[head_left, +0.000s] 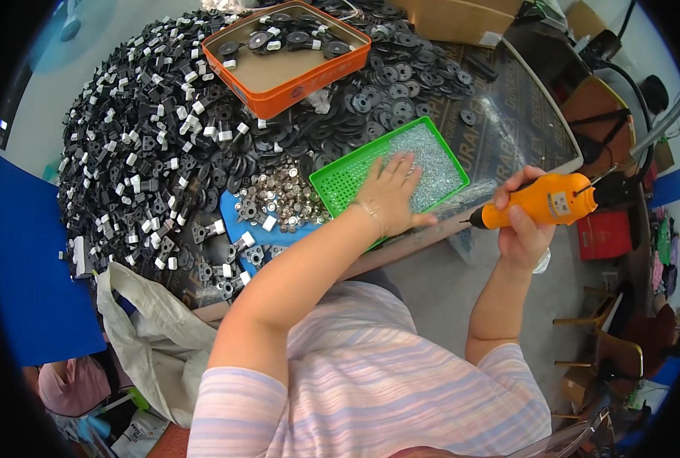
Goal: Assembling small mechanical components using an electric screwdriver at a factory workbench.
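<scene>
My left hand (389,195) lies over a green perforated tray (332,182), fingers spread toward the heap of small silver screws (429,164) in its right part. My right hand (524,221) grips an orange electric screwdriver (542,202), its dark bit end pointing left, out past the table edge. Left of the tray sits a pile of small silver metal caps (280,195). Beside it, on a blue sheet (237,214), lie black bracket pieces with white ends (254,254).
A large mound of black parts with white ends (134,153) covers the table's left side. An orange tin (279,98) with several parts stands at the back, near black discs (397,91) and a cardboard box (462,21). A pale sack (153,328) hangs at the near left edge.
</scene>
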Demonstrator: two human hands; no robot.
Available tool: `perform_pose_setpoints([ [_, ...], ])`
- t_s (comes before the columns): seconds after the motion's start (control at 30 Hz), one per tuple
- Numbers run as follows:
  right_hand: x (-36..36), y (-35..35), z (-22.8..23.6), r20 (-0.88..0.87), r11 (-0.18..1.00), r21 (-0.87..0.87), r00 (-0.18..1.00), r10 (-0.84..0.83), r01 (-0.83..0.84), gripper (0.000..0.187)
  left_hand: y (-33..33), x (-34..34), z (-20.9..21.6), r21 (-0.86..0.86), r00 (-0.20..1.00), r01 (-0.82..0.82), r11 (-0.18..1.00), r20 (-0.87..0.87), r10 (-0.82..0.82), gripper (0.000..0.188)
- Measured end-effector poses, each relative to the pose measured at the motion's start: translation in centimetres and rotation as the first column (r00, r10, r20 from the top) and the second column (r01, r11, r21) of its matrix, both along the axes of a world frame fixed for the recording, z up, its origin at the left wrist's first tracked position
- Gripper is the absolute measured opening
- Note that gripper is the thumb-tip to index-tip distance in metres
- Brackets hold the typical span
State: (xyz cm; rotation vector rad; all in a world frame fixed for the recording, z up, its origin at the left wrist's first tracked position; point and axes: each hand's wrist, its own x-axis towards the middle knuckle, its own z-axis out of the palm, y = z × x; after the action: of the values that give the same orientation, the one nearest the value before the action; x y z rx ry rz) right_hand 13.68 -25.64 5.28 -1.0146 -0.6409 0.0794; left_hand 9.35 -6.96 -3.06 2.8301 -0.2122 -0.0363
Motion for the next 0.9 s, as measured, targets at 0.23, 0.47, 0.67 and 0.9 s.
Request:
perform_pose_setpoints([
  [0.23, -0.5, 1.6, -0.5, -0.039, 0.998, 0.009, 0.998, 0.056, -0.055, 0.049, 3.1, -6.7, 4.8, 0.503, 0.947, -0.149, 0.851, -0.175, 0.269, 0.096],
  [0.47, -1.4, 2.2, -0.2, -0.041, 0.996, 0.01, 0.995, 0.093, -0.092, 0.049, 3.8, -8.3, 4.5, 0.303, 0.981, -0.168, 0.938, -0.041, 0.189, 0.091],
  [0.67, -3.7, 3.9, -1.1, -0.142, 0.937, -0.007, 0.928, 0.343, -0.348, 0.052, 0.0, -9.8, 5.5, -0.736, 0.997, 0.045, 0.675, 0.073, 0.014, 0.078],
  [0.9, 2.0, 6.1, -5.0, 0.123, 0.769, -0.608, 0.932, 0.34, -0.2, 0.055, -2.0, -12.0, 4.4, -0.962, 0.977, -0.115, 0.246, -0.066, 0.201, 0.044],
])
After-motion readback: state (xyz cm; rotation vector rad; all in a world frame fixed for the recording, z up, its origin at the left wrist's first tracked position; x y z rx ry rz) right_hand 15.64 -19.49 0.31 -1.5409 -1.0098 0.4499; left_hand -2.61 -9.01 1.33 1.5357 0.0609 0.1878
